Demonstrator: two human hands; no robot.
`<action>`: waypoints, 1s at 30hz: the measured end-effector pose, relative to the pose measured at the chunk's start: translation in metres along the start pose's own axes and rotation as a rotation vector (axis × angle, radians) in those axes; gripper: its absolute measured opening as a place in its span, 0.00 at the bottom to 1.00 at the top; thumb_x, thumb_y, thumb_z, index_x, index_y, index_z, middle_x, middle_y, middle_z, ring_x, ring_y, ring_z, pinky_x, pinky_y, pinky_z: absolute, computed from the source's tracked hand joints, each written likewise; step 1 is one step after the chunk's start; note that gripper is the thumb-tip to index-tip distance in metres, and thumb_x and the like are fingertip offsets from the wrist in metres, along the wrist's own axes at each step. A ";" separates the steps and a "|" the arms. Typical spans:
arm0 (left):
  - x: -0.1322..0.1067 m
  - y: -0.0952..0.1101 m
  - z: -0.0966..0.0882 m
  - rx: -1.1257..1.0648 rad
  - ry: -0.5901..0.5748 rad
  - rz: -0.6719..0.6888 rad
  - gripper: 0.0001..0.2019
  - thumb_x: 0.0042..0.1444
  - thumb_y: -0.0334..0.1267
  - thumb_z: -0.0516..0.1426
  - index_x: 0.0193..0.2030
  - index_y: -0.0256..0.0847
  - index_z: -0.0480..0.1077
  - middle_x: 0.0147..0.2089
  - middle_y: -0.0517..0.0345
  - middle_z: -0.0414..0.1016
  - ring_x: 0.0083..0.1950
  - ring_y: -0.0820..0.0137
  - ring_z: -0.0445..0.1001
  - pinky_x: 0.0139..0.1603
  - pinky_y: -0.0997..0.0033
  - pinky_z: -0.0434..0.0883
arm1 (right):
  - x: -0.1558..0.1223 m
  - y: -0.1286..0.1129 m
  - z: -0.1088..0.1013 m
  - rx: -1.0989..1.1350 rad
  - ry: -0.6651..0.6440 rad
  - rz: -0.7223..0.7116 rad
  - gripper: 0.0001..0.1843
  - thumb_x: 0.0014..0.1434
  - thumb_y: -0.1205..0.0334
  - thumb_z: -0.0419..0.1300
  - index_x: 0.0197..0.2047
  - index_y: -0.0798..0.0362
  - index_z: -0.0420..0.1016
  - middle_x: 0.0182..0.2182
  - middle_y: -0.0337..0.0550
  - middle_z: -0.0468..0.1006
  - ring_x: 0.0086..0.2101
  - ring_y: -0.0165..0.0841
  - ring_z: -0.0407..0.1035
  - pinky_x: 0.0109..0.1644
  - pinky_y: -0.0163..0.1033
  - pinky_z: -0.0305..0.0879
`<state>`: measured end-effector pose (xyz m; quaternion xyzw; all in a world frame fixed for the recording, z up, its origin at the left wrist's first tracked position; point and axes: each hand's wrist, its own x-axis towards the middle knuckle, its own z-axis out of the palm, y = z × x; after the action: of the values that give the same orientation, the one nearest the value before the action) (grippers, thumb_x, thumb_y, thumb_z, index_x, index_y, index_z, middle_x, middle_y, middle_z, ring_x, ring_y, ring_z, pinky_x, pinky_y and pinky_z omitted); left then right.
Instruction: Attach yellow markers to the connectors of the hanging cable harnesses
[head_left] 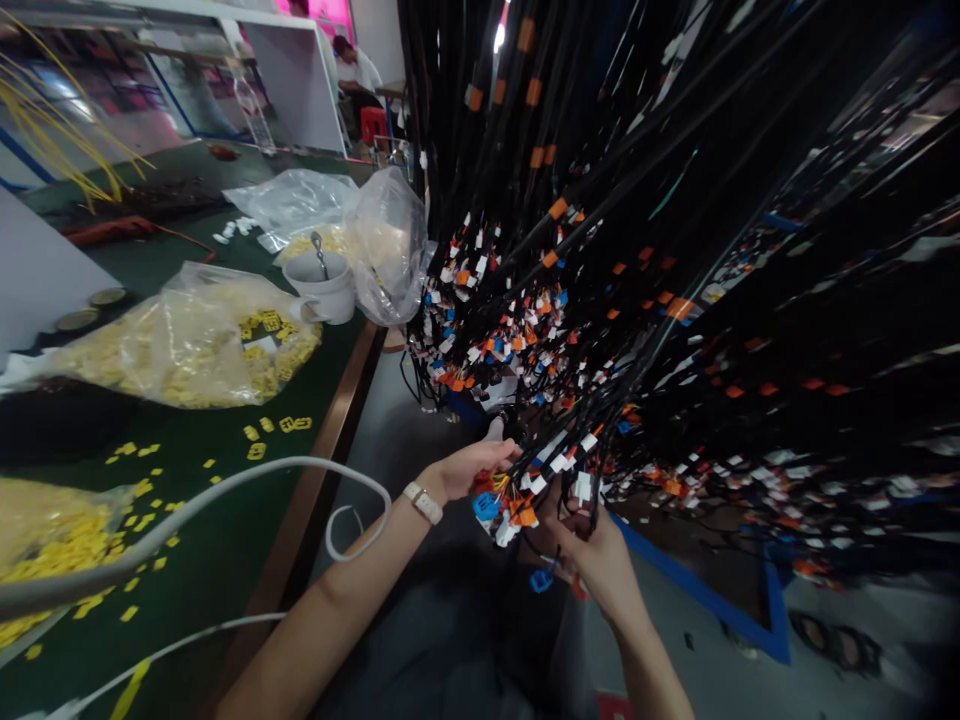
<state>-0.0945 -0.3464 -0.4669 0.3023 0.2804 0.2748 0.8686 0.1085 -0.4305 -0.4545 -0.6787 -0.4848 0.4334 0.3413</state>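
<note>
A bundle of black wire harnesses with white, orange and blue connectors (523, 513) is between my two hands. From the left, my left hand (474, 470), wearing a watch (423, 502) on its wrist, is closed at the bundle's edge, its fingertips partly hidden by the wires. My right hand (589, 548) is closed around the wires on the other side, thumb toward the connectors. Below it dangles a blue connector (541, 579). Many more black cables (600, 150) hang above and to the right, with orange tags and connector ends.
A green bench (247, 490) on the left bears bags of small yellow parts (187, 350), loose yellow pieces, a white cup (322, 285) with a spoon, and a thick grey cable (225, 495). A blue frame (705, 590) stands low right. A person (360, 70) sits far back.
</note>
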 end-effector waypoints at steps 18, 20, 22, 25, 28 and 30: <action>0.008 -0.001 0.014 0.187 0.227 0.193 0.18 0.42 0.46 0.66 0.34 0.34 0.71 0.32 0.59 0.69 0.34 0.75 0.67 0.39 0.73 0.61 | -0.004 -0.012 0.007 1.302 -0.570 0.464 0.10 0.55 0.64 0.62 0.39 0.59 0.69 0.13 0.23 0.47 0.13 0.18 0.42 0.14 0.19 0.46; 0.008 0.000 0.017 0.269 0.276 0.214 0.19 0.42 0.46 0.66 0.35 0.34 0.71 0.33 0.58 0.70 0.35 0.74 0.67 0.40 0.73 0.61 | -0.005 -0.013 0.012 1.411 -0.577 0.467 0.08 0.56 0.66 0.61 0.39 0.59 0.68 0.13 0.23 0.47 0.13 0.19 0.45 0.14 0.19 0.47; 0.008 0.002 0.021 0.341 0.326 0.218 0.20 0.42 0.46 0.65 0.38 0.33 0.71 0.35 0.57 0.71 0.36 0.73 0.67 0.41 0.73 0.62 | -0.007 -0.015 0.018 1.517 -0.538 0.425 0.04 0.58 0.68 0.59 0.37 0.57 0.67 0.13 0.24 0.48 0.14 0.20 0.47 0.15 0.19 0.48; 0.012 -0.001 0.025 0.413 0.369 0.194 0.21 0.44 0.44 0.64 0.43 0.34 0.69 0.35 0.56 0.72 0.35 0.72 0.68 0.40 0.71 0.64 | -0.009 -0.019 0.025 1.611 -0.439 0.339 0.02 0.60 0.69 0.56 0.35 0.54 0.65 0.14 0.25 0.50 0.15 0.22 0.49 0.17 0.20 0.52; 0.020 -0.007 0.023 0.534 0.399 0.218 0.21 0.45 0.41 0.63 0.45 0.35 0.68 0.33 0.57 0.71 0.34 0.72 0.68 0.40 0.71 0.65 | -0.011 -0.022 0.031 1.645 -0.361 0.277 0.03 0.61 0.68 0.54 0.35 0.51 0.65 0.14 0.26 0.52 0.15 0.24 0.49 0.16 0.22 0.52; 0.023 -0.010 0.022 0.593 0.414 0.259 0.22 0.44 0.39 0.64 0.46 0.35 0.68 0.33 0.57 0.71 0.36 0.70 0.69 0.44 0.69 0.65 | -0.012 -0.023 0.032 1.668 -0.337 0.243 0.04 0.61 0.68 0.54 0.34 0.51 0.65 0.14 0.26 0.53 0.15 0.24 0.48 0.16 0.22 0.51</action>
<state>-0.0614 -0.3467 -0.4666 0.5116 0.4765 0.3446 0.6265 0.0689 -0.4335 -0.4439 -0.1797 0.0242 0.7766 0.6034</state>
